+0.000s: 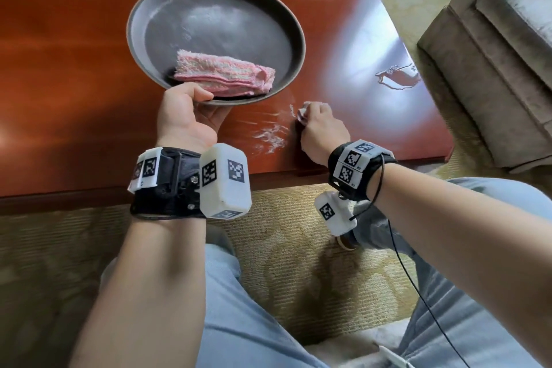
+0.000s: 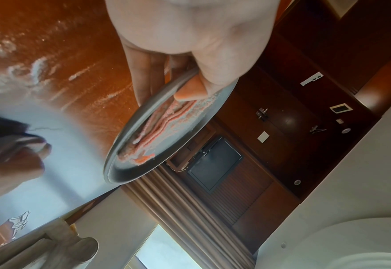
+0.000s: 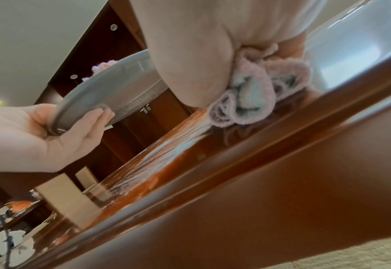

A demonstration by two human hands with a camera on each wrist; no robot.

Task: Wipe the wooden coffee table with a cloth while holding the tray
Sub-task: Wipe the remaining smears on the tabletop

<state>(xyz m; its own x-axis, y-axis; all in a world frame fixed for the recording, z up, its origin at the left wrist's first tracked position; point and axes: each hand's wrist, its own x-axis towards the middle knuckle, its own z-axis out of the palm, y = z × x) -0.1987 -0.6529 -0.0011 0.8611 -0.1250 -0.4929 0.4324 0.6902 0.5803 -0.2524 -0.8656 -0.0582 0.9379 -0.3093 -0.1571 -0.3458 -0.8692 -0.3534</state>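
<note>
A round dark grey tray [image 1: 155, 3] is lifted above the reddish wooden coffee table [image 1: 59, 84]. My left hand [image 1: 191, 116] grips its near rim [image 2: 144, 112], thumb on top and fingers underneath. A folded pink cloth [image 1: 224, 75] lies in the tray. My right hand [image 1: 319, 128] grips a bunched pink-and-pale-blue cloth [image 3: 252, 98] and presses it onto the table near the front edge. White powdery smears [image 1: 268, 134] streak the wood just left of that cloth.
A beige sofa [image 1: 493, 69] stands past the table's right end. Patterned carpet [image 1: 298, 248] lies between the table and my knees. A glossy glare patch [image 1: 373, 54] and a small decorative mark [image 1: 400, 75] sit on the table's right part.
</note>
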